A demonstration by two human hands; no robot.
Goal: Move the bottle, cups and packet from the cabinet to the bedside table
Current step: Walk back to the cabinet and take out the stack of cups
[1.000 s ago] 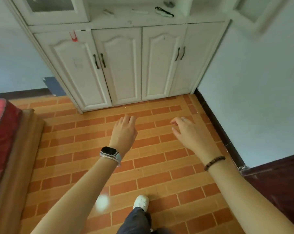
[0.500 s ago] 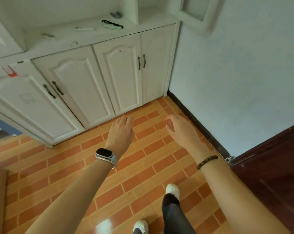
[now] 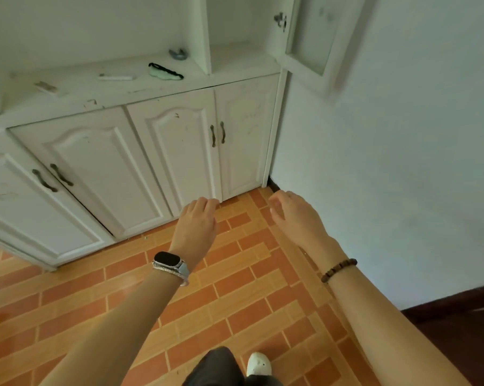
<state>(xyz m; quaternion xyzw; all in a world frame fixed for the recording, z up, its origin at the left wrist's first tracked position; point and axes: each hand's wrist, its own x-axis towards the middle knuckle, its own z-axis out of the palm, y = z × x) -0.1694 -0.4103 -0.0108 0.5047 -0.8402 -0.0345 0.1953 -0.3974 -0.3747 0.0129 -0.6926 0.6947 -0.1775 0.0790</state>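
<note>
A white cabinet (image 3: 162, 151) with shut lower doors fills the left and centre of the view. Its open shelf (image 3: 129, 84) carries small items: a green and black object (image 3: 164, 71), a white stick-like item (image 3: 115, 77) and a grey clip (image 3: 178, 53). No bottle, cup or packet shows. My left hand (image 3: 197, 224), with a watch on the wrist, hangs over the floor in front of the lower doors, fingers apart and holding nothing. My right hand (image 3: 293, 215), with a bead bracelet on the wrist, is beside it near the wall corner, also holding nothing.
An upper glass door (image 3: 310, 34) stands ajar at the top right. A pale wall (image 3: 402, 162) runs along the right, with a dark wooden surface (image 3: 457, 330) at the lower right. The floor (image 3: 235, 302) is orange brick-patterned tile; my leg and white shoe (image 3: 258, 363) show at the bottom.
The view has swung right and come closer to the cabinet; the bed at the left has left the frame. Both hands stay forward and hold nothing.
</note>
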